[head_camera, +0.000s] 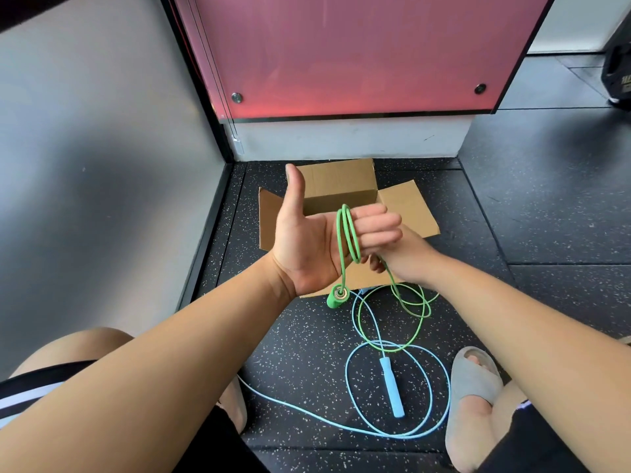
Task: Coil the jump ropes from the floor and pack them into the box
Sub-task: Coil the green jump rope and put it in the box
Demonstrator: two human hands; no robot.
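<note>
My left grip [317,244] lay open, green rope [336,298] round its fingers [379,223]; my right grip [406,254] pinched the slack. I wanted even turns

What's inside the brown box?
Only the cardboard box's bare back wall shows. The left hand, looped with the green rope, and the right hand pinching it cover the rest, so its bottom is hidden.

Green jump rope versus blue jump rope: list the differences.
The green jump rope is partly wound round the fingers of the left hand; the blue jump rope lies loose on the floor, untouched. Green's handle hangs in the air; blue's lies flat. Neither is in the cardboard box yet.
</note>
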